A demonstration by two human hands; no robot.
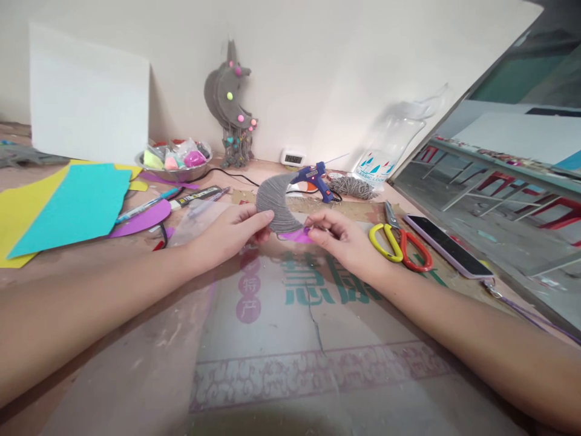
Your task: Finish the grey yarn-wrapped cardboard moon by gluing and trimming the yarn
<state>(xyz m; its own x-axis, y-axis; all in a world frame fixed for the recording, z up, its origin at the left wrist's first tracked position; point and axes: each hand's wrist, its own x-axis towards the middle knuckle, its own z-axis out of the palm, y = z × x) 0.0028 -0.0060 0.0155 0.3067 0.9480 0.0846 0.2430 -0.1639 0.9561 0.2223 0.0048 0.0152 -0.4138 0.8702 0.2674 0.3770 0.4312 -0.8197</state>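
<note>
My left hand (247, 229) grips a crescent moon wrapped in grey yarn (276, 203), thumb on its front face. Along the moon's lower edge shows a strip of purple felt (296, 235). My right hand (333, 233) pinches at the moon's lower right tip, thumb and forefinger closed by the purple strip; a small purple bit shows at the fingertips. A thread of grey yarn hangs down from the moon over the clear plastic sheet. Behind the moon lies a blue glue gun (318, 177). Scissors with yellow and red handles (400, 245) lie right of my right hand.
A finished grey moon ornament (231, 103) leans on the wall. A metal bowl (177, 174) holds colourful packets. Turquoise felt (75, 209), pens, a ball of grey yarn (353, 188), a phone (449, 245) and a small clock (293, 158) lie around. Printed cardboard (272, 339) covers the table front.
</note>
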